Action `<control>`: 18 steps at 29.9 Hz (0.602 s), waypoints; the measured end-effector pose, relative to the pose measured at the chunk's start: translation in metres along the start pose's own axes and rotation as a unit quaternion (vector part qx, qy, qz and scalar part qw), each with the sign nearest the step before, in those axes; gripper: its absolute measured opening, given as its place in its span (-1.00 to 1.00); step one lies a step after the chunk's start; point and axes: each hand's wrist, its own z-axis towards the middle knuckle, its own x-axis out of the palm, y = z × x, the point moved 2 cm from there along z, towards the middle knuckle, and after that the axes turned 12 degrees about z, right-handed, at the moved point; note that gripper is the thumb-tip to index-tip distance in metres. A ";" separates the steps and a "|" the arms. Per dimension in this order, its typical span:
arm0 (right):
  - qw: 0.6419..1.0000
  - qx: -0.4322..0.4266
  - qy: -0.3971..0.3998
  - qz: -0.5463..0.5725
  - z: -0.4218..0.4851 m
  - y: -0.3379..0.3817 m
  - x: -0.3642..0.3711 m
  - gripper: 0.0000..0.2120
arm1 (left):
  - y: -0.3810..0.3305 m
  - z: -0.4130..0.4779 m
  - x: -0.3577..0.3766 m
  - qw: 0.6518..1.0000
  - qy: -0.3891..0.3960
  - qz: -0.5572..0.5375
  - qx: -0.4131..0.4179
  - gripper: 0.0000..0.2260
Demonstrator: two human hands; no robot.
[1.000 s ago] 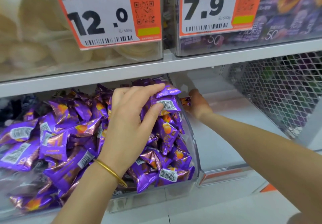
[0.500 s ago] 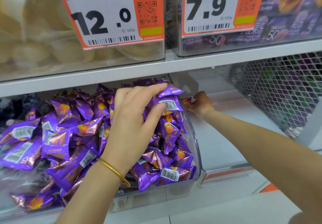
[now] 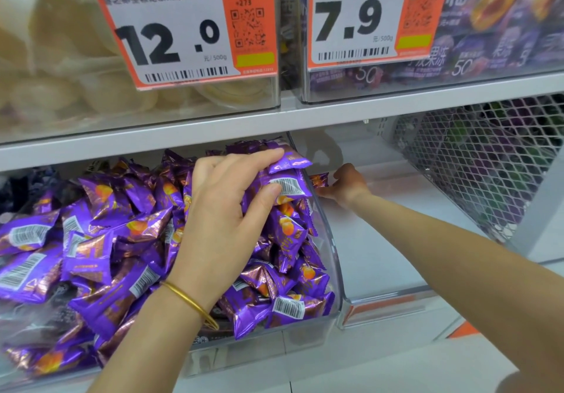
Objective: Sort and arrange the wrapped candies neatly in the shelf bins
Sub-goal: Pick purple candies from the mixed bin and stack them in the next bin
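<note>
A clear plastic bin on the lower shelf is heaped with purple wrapped candies. My left hand, with a gold bangle at the wrist, grips a bunch of purple candies at the top right of the heap, fingers over them and thumb under. My right hand reaches deep into the bare shelf bay right of the bin and pinches a stray purple candy lying against the bin's outer wall.
The white shelf floor stretches right of the bin. A wire mesh panel closes that bay's right side. Above, two clear bins carry price tags 12.0 and 7.9. The upper shelf edge hangs low over the candies.
My right hand has drawn slightly back toward me with the stray candy at its fingertips. My left hand keeps its hold on the bunch and has barely shifted.
</note>
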 end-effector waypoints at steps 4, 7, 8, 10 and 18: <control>1.000 0.005 0.005 -0.013 -0.010 0.011 -0.014 -0.37 | -0.002 0.000 -0.001 1.000 0.000 0.005 0.010 -0.69; 0.988 -0.131 -0.034 0.071 -0.042 0.039 -0.034 -0.69 | -0.003 -0.001 -0.004 0.999 0.006 0.013 0.035 -0.68; 0.976 -0.175 -0.027 0.125 -0.060 0.050 -0.040 -0.69 | -0.003 -0.001 -0.005 0.999 0.008 0.012 0.042 -0.69; 0.948 -0.253 0.026 0.192 -0.100 0.072 -0.052 -0.54 | -0.006 -0.003 -0.008 0.998 0.015 0.000 0.056 -0.69; 0.907 -0.357 0.111 0.196 -0.168 0.082 -0.067 -0.71 | -0.026 -0.015 -0.007 0.992 0.063 -0.053 0.097 -0.66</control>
